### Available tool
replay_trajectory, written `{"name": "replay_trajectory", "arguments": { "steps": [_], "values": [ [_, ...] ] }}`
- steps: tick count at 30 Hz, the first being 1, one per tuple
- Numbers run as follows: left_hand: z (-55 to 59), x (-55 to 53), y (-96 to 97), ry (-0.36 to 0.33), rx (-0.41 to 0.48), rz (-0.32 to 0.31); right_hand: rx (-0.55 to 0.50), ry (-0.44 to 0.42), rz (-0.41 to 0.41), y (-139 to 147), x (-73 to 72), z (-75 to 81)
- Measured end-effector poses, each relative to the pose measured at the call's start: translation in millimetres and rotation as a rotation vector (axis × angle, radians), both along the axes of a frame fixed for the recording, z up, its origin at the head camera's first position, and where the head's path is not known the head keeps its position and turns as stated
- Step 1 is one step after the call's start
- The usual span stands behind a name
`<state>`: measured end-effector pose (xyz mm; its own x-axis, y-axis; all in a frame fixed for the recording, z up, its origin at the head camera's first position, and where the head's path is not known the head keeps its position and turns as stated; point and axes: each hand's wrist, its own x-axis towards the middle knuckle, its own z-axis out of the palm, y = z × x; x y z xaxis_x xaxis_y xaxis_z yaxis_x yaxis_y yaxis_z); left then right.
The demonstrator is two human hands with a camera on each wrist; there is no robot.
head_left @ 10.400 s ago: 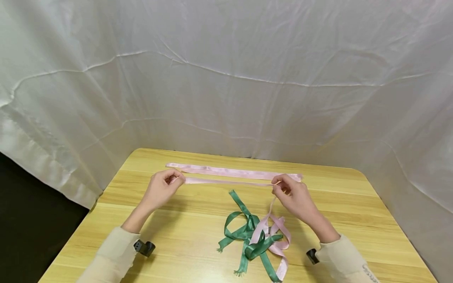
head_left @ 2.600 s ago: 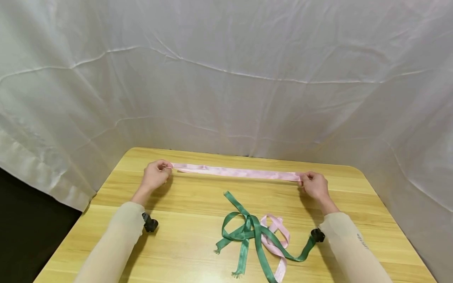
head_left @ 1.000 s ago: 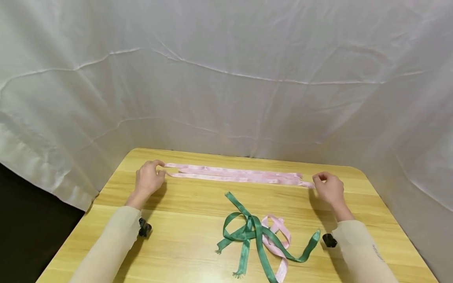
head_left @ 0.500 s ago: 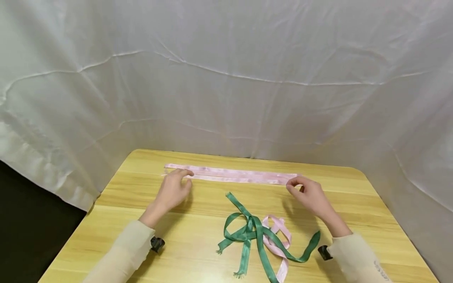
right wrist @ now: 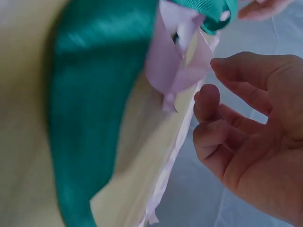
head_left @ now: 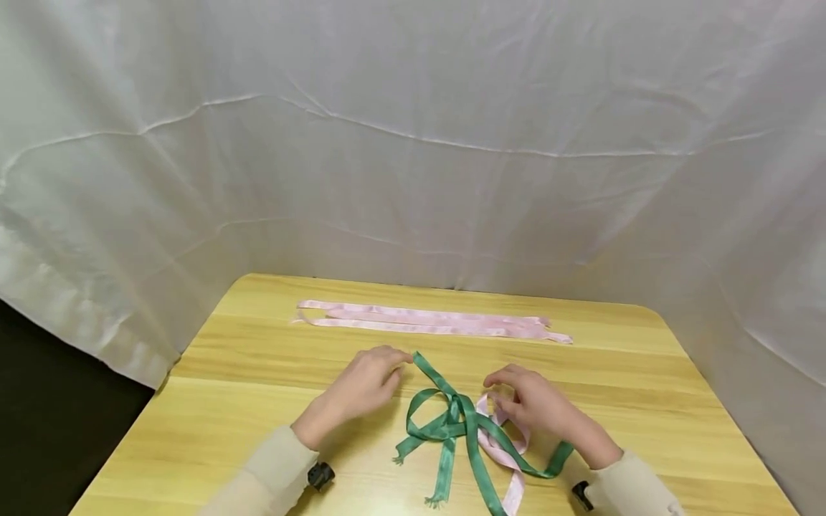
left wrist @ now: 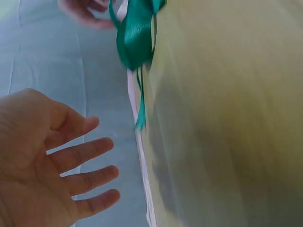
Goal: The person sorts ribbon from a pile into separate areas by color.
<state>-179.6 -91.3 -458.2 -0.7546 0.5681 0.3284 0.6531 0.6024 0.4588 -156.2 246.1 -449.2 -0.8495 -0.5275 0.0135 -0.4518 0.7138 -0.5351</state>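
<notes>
Several pink ribbon lengths [head_left: 426,321] lie nearly parallel across the back of the wooden table. In front of them is a loose heap of green ribbon [head_left: 476,462] with frayed ends, tangled with a looped pink ribbon [head_left: 514,493]. My left hand [head_left: 361,390] hovers left of the heap, fingertips close to the green ribbon's upper end. Its fingers are spread and hold nothing in the left wrist view. Over the pink loop is my right hand [head_left: 538,408], hiding part of it. In the right wrist view, thumb and forefinger stand apart beside the pink ribbon [right wrist: 165,71], the fingers loosely bent.
A pale cloth curtain [head_left: 413,179] hangs behind and at both sides of the table [head_left: 226,401]. Small black cameras sit at both wrists, the left one [head_left: 320,475] just above the wood. A dark area [head_left: 58,401] lies beyond the table's left edge.
A pink ribbon came out of the heap and now lies in front of the others. Both hands released it and came nearer, to the heap. A green end now stretches right.
</notes>
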Motion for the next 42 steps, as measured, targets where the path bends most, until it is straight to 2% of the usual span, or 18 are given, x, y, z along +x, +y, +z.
{"name": "replay_trajectory", "arguments": {
  "steps": [3,5,10,14,17,21,24,29,36,42],
  "values": [
    [-3.0,3.6,13.7,0.027,-0.023,-0.082,-0.008,0.001,-0.002,-3.7,4.4,-2.7],
    [-4.1,6.0,22.4,0.013,-0.050,-0.122,0.000,0.021,-0.002,-5.8,6.6,-5.1],
    [-6.8,13.1,40.4,-0.048,-0.182,-0.165,0.018,0.044,0.019,-11.0,11.0,-10.9],
    [-7.1,18.5,52.9,-0.090,-0.263,-0.204,0.003,0.026,0.023,-15.4,12.6,-13.2],
    [-6.9,21.1,59.7,-0.087,-0.298,-0.233,-0.014,0.002,0.019,-18.4,12.7,-14.0],
    [-6.7,22.7,64.5,-0.117,-0.265,-0.273,-0.029,-0.009,0.019,-22.1,12.9,-13.9],
    [-6.7,23.0,66.0,-0.164,-0.211,-0.291,-0.042,0.011,0.022,-25.2,13.6,-12.0],
    [-5.4,23.8,68.2,-0.215,-0.125,-0.281,-0.070,0.074,0.027,-31.4,16.7,-7.5],
    [-4.1,25.3,69.3,-0.175,-0.094,-0.257,-0.113,0.153,0.026,-39.7,20.5,-0.7],
    [-2.8,24.5,70.2,-0.125,-0.024,-0.203,-0.217,0.127,0.018,-43.9,17.7,2.6]
  ]
}}
